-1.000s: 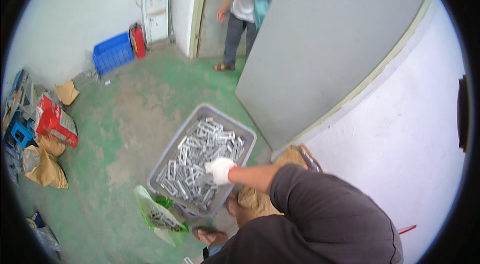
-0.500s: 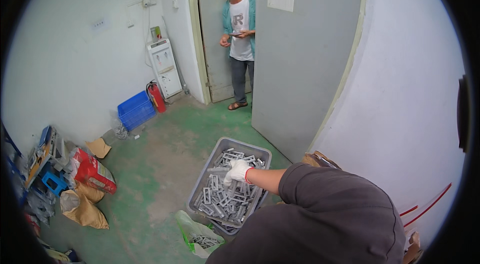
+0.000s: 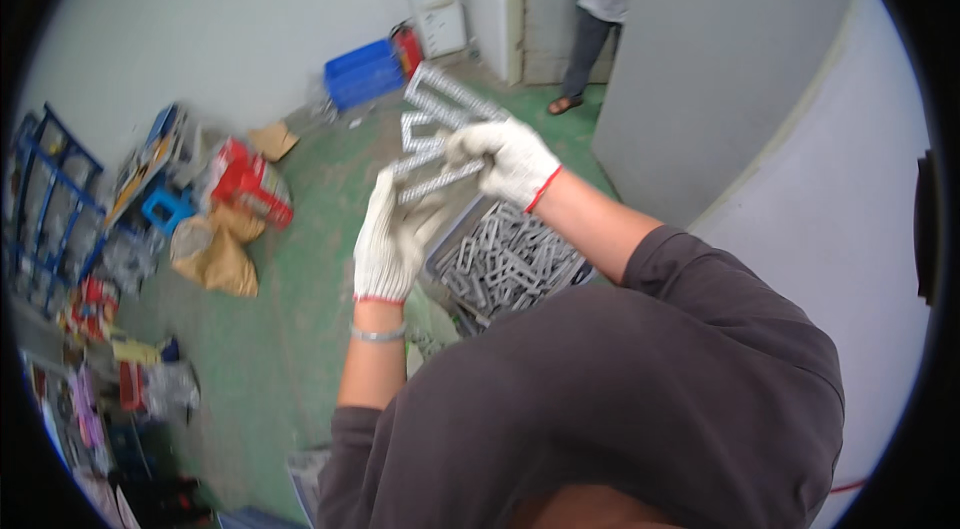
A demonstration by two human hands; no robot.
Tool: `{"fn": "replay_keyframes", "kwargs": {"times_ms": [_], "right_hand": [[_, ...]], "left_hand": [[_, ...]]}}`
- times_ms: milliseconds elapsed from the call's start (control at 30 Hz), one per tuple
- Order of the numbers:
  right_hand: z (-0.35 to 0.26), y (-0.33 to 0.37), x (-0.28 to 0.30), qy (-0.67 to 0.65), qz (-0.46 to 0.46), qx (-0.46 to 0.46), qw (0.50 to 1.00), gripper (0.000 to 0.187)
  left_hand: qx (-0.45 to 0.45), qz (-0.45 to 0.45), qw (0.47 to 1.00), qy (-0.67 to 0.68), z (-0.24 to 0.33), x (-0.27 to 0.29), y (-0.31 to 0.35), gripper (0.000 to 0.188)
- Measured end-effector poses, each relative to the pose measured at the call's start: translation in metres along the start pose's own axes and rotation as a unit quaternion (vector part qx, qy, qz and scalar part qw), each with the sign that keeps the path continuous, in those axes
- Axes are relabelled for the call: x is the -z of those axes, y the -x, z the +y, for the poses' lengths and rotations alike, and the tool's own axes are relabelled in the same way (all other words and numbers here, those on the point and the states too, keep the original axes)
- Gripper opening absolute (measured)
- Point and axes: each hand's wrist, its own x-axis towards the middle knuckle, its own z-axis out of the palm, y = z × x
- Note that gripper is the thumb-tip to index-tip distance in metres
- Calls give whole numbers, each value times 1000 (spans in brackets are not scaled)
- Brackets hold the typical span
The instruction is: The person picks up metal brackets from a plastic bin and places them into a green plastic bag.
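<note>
Fingers of the right hand (image 3: 512,159) were clenched on grey metal frames (image 3: 437,110) at upper middle, pinched near one end, which probably explained their fanned free ends. The left hand (image 3: 383,249) stood upright at the lowest frame's tip, seemingly placed to support it; whether its fingers gripped, I couldn't tell. Similar pieces (image 3: 515,254) lay in the central grey bin (image 3: 456,229).

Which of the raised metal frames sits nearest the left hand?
The lowest metal frame, bridging the gap between the left hand and right hand; the top frame and middle frame stick out above it.
</note>
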Motion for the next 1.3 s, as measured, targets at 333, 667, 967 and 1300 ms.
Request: {"fn": "replay_keyframes", "kwargs": {"times_ms": [333,667,967,1300], "right_hand": [[-1,1,-4,-97,-39,-34,994,26],[0,-24,30,-171,-73,-102,977,21],[2,-32,40,-170,-26,-61,983,15],[-4,-42,46,-232,-55,-74,968,16]], "left_hand": [[-63,-69,995,13,-4,-35,-10,50],[-116,-54,991,34,-12,-34,-25,39],[-124,34,991,29,-17,-24,-37,36],[-211,22,941,-263,-24,-17,-53,54]]}}
